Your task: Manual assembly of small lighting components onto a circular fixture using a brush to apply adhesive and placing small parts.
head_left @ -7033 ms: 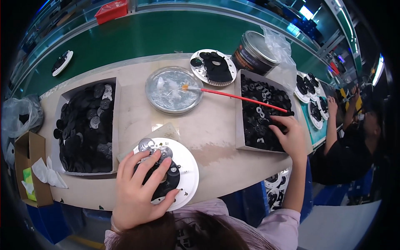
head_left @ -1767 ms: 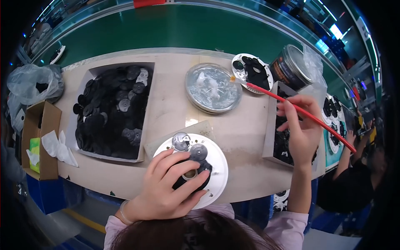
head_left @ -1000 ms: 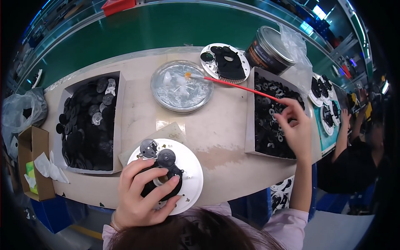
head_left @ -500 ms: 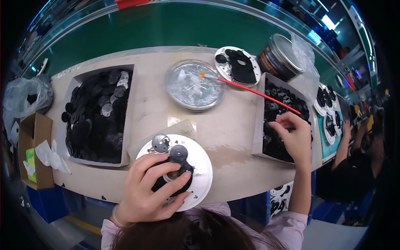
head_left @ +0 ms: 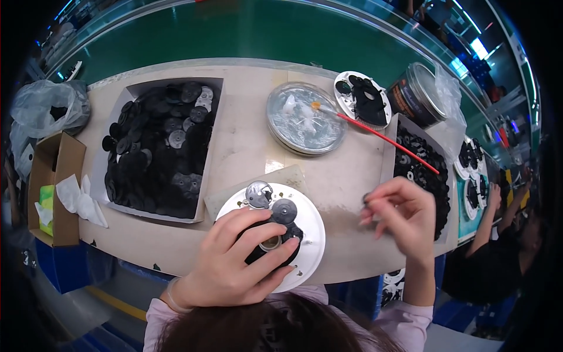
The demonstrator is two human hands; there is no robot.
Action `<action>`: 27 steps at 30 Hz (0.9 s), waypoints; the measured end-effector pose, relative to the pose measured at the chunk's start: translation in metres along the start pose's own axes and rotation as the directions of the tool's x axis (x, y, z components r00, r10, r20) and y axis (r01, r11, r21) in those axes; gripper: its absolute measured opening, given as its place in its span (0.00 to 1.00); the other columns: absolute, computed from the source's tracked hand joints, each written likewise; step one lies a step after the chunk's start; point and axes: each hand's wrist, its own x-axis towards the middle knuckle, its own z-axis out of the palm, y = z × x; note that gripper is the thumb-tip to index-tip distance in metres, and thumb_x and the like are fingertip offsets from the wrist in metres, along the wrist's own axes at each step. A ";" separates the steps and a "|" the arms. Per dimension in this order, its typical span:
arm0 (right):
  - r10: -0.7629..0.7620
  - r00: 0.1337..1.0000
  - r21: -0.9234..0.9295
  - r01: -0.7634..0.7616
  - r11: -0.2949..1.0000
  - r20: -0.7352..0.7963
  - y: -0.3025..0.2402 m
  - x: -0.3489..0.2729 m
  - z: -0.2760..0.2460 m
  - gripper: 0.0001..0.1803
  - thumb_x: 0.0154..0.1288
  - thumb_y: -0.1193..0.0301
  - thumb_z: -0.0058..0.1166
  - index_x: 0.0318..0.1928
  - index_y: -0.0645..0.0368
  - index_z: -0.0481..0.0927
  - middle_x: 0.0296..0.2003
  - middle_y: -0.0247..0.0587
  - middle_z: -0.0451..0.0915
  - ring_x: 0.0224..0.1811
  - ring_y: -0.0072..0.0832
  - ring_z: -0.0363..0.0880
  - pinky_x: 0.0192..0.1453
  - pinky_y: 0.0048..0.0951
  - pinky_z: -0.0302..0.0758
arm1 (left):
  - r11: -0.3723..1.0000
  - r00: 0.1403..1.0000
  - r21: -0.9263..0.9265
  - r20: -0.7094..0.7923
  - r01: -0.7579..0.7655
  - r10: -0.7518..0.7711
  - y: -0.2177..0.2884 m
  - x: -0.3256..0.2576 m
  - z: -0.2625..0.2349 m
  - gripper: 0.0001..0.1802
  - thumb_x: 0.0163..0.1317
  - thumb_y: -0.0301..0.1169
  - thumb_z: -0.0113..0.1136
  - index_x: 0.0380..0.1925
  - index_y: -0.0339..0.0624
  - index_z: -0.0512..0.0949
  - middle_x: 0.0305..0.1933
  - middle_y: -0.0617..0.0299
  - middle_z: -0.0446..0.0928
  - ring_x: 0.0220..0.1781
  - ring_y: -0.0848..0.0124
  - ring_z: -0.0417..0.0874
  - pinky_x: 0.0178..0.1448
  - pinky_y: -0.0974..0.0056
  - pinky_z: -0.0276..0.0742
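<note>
Right hand (head_left: 399, 214) pinches 1 small dark part, just right of white disc (head_left: 308, 234); left hand (head_left: 234, 264) grips black stack (head_left: 264, 243) there.

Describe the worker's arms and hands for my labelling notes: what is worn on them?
Both hands are bare, with no gloves. The left hand has a thin pale band around the wrist, just ahead of a light pink sleeve cuff. The right hand leads to a bare forearm, with the same light pink sleeve pushed up toward the elbow. No rings, watch or markings are visible.
</note>
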 end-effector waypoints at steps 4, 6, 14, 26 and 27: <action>0.079 0.988 -0.006 -0.079 0.997 0.132 -0.010 0.000 0.024 0.05 0.58 0.80 0.50 0.36 0.69 0.71 0.27 0.42 0.80 0.28 0.21 0.80 0.20 0.12 0.71 | 1.000 1.000 0.010 -0.002 -0.009 0.009 0.000 0.000 0.002 0.16 0.43 0.33 0.64 0.36 0.47 0.79 0.42 0.62 0.72 0.49 0.62 0.72 0.50 0.56 0.70; 0.281 0.908 -0.161 -0.241 0.957 0.311 -0.017 0.011 0.027 0.06 0.57 0.79 0.52 0.35 0.68 0.71 0.27 0.41 0.81 0.29 0.19 0.80 0.18 0.12 0.68 | 1.000 1.000 0.000 -0.016 -0.011 0.011 0.001 -0.001 0.001 0.16 0.43 0.33 0.63 0.37 0.47 0.78 0.43 0.62 0.72 0.48 0.62 0.72 0.50 0.57 0.70; 0.453 0.698 -0.186 -0.426 0.885 0.555 -0.006 0.057 0.028 0.05 0.53 0.77 0.58 0.29 0.68 0.77 0.22 0.40 0.80 0.22 0.19 0.79 0.17 0.12 0.64 | 1.000 1.000 0.004 -0.016 -0.019 0.019 0.000 0.000 0.001 0.15 0.44 0.33 0.63 0.36 0.45 0.78 0.43 0.62 0.72 0.50 0.63 0.71 0.52 0.57 0.69; 0.514 0.623 -0.455 -0.270 0.848 0.589 -0.009 0.081 0.037 0.14 0.47 0.70 0.66 0.17 0.59 0.72 0.13 0.26 0.70 0.15 0.12 0.66 0.18 0.14 0.58 | 1.000 0.999 0.027 -0.049 -0.007 0.008 -0.001 -0.004 0.006 0.22 0.37 0.34 0.68 0.38 0.46 0.79 0.42 0.62 0.71 0.47 0.62 0.71 0.48 0.58 0.72; 0.513 0.623 -0.453 -0.270 0.850 0.591 -0.008 0.081 0.037 0.14 0.47 0.70 0.66 0.17 0.59 0.72 0.13 0.26 0.70 0.15 0.12 0.66 0.18 0.14 0.58 | 0.999 0.999 0.040 -0.047 -0.012 0.014 0.000 -0.004 0.006 0.22 0.37 0.34 0.68 0.38 0.45 0.79 0.41 0.61 0.70 0.46 0.62 0.70 0.48 0.58 0.72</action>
